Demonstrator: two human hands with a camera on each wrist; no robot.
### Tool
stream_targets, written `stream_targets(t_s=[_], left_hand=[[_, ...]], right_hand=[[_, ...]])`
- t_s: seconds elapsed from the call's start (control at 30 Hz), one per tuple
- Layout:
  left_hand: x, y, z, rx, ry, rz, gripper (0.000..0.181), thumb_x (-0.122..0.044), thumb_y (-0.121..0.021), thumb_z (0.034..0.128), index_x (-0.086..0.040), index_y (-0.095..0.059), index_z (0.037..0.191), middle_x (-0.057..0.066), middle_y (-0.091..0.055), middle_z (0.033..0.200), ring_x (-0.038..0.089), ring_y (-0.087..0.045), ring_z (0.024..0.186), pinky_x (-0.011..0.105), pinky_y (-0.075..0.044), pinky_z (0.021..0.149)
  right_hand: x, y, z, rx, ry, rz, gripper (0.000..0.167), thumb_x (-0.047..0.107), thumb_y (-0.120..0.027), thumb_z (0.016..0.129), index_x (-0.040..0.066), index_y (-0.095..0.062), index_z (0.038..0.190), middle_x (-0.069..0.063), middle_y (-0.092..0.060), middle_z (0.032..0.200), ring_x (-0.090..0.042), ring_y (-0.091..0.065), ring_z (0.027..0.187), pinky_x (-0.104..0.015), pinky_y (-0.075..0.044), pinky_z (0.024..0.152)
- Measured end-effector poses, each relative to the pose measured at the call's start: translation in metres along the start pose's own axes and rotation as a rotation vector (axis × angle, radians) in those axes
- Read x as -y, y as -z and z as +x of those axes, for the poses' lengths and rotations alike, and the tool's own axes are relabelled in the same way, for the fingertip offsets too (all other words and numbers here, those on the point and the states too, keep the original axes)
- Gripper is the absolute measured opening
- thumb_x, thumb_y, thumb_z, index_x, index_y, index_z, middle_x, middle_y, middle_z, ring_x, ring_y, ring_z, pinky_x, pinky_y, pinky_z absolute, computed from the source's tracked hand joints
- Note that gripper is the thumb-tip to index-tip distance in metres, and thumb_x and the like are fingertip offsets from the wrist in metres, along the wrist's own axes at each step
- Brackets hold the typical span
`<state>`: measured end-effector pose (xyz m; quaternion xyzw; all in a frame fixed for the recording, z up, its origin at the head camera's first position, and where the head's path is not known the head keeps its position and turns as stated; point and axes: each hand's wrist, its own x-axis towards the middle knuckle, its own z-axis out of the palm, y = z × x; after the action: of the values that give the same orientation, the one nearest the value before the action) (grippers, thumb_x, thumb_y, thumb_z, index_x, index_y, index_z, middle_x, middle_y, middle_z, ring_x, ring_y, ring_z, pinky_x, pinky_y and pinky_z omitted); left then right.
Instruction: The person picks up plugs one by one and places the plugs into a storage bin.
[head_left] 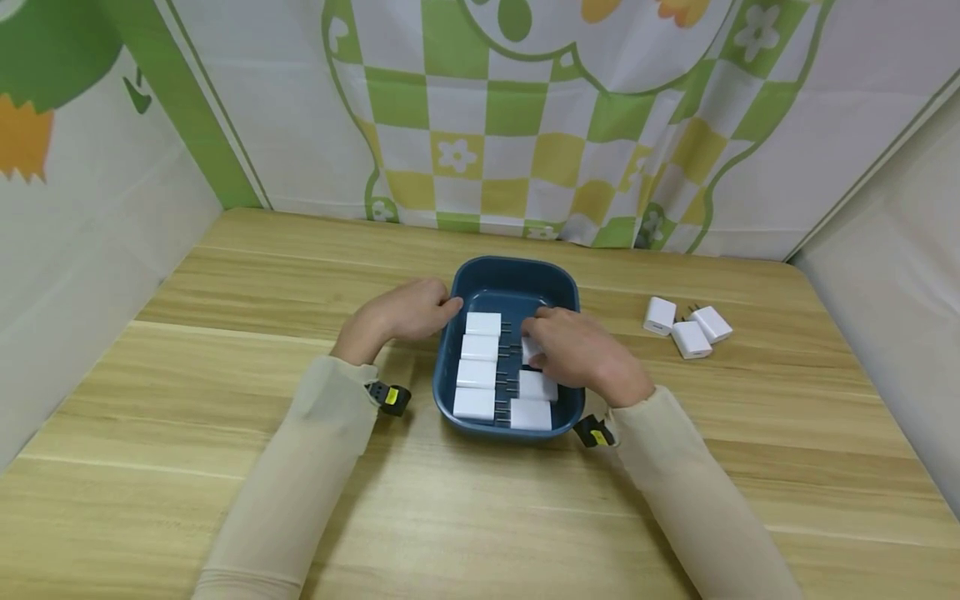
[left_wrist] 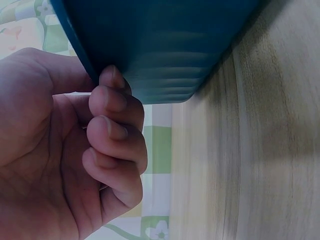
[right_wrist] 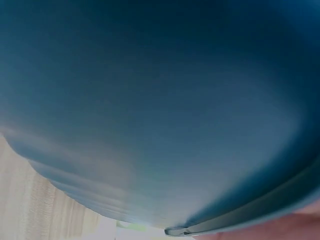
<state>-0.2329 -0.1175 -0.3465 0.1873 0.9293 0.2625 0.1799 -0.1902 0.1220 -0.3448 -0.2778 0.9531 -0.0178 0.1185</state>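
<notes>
A dark blue plastic basin (head_left: 517, 279) stands mid-table with white charger plugs inside. Its left column has several plugs (head_left: 478, 373), prongs pointing right; on the right lie two more plugs (head_left: 531, 414), prongs facing left. My left hand (head_left: 405, 312) pinches the basin's left rim; in the left wrist view its curled fingers (left_wrist: 116, 131) lie against the outer wall. Inside the right half, my right hand (head_left: 581, 350) grips a white charger plug (head_left: 530, 350), partly covered by the fingers. The basin's outer wall (right_wrist: 150, 110) nearly fills the right wrist view, hiding that grip.
Three loose white charger plugs (head_left: 692, 339) lie on the wooden table (head_left: 750, 467), right of the basin. Behind the table hangs a green, yellow and white checked curtain (head_left: 517, 108). A pale side wall (head_left: 900, 250) borders the right.
</notes>
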Motion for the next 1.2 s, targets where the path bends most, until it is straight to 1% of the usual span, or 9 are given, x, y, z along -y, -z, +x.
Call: stream_targets(t_s=[0.47, 0.77, 1.2], left_hand=[[0.0, -0.0005, -0.0002, 0.0, -0.008, 0.0, 0.048, -0.026, -0.043, 0.1089, -0.013, -0.049, 0.064, -0.002, -0.04, 0.056, 0.012, -0.037, 0.048, 0.028, -0.032, 0.049], [-0.0014, -0.0003, -0.0017, -0.001, -0.005, -0.002, 0.047, -0.027, -0.042, 0.109, -0.013, -0.05, 0.065, -0.002, -0.04, 0.056, 0.012, -0.037, 0.048, 0.028, -0.033, 0.049], [-0.0005, -0.0011, -0.0004, -0.001, -0.014, 0.003, 0.047, -0.026, -0.042, 0.1089, -0.013, -0.049, 0.065, -0.002, -0.04, 0.056, 0.012, -0.037, 0.048, 0.028, -0.032, 0.049]], right_hand=[[-0.0004, -0.0018, 0.0015, 0.003, 0.003, -0.001, 0.034, 0.019, -0.072, 0.096, 0.006, -0.066, 0.127, -0.011, -0.064, 0.119, -0.024, -0.061, 0.103, -0.043, -0.051, 0.091], [0.001, 0.0003, 0.0004, 0.026, -0.016, 0.007, 0.036, 0.017, -0.072, 0.096, 0.006, -0.065, 0.13, -0.012, -0.063, 0.124, -0.025, -0.06, 0.107, -0.044, -0.05, 0.095], [0.0024, 0.0035, -0.0032, 0.052, -0.026, 0.028, 0.035, 0.01, -0.069, 0.096, 0.005, -0.064, 0.131, -0.013, -0.062, 0.126, -0.026, -0.059, 0.109, -0.044, -0.05, 0.096]])
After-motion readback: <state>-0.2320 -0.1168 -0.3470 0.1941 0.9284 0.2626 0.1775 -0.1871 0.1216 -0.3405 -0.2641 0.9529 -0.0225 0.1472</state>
